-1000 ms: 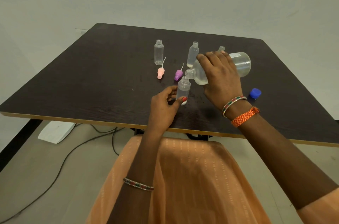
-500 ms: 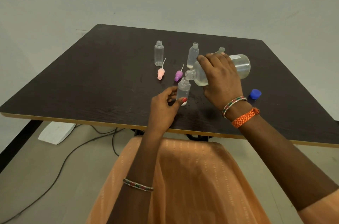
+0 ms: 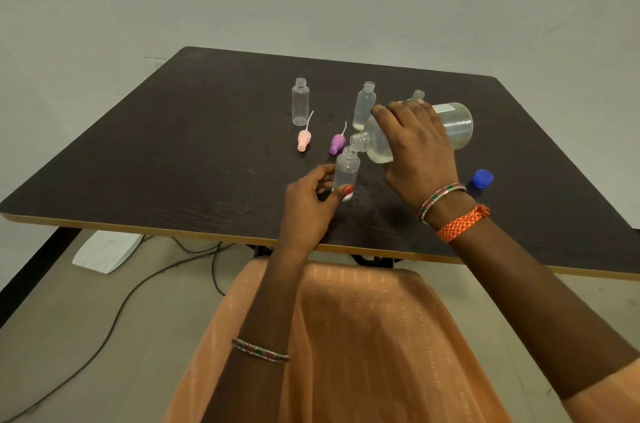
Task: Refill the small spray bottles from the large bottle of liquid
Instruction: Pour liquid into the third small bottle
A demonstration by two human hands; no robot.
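Note:
My right hand grips the large clear bottle, tipped on its side with its open mouth just over the neck of a small clear spray bottle. My left hand holds that small bottle upright on the dark table, thumb and fingers around its base. Three more small open bottles stand behind: one at the left, one in the middle, one mostly hidden behind the large bottle. A pink spray cap and a purple spray cap lie on the table.
A blue cap lies on the table right of my right wrist. The table's front edge runs just past my left wrist. Cables and a white object lie on the floor below left.
The large bottle has stayed tipped over the small bottle; both hands hold nearly the same position, with only a slight shift of the view.

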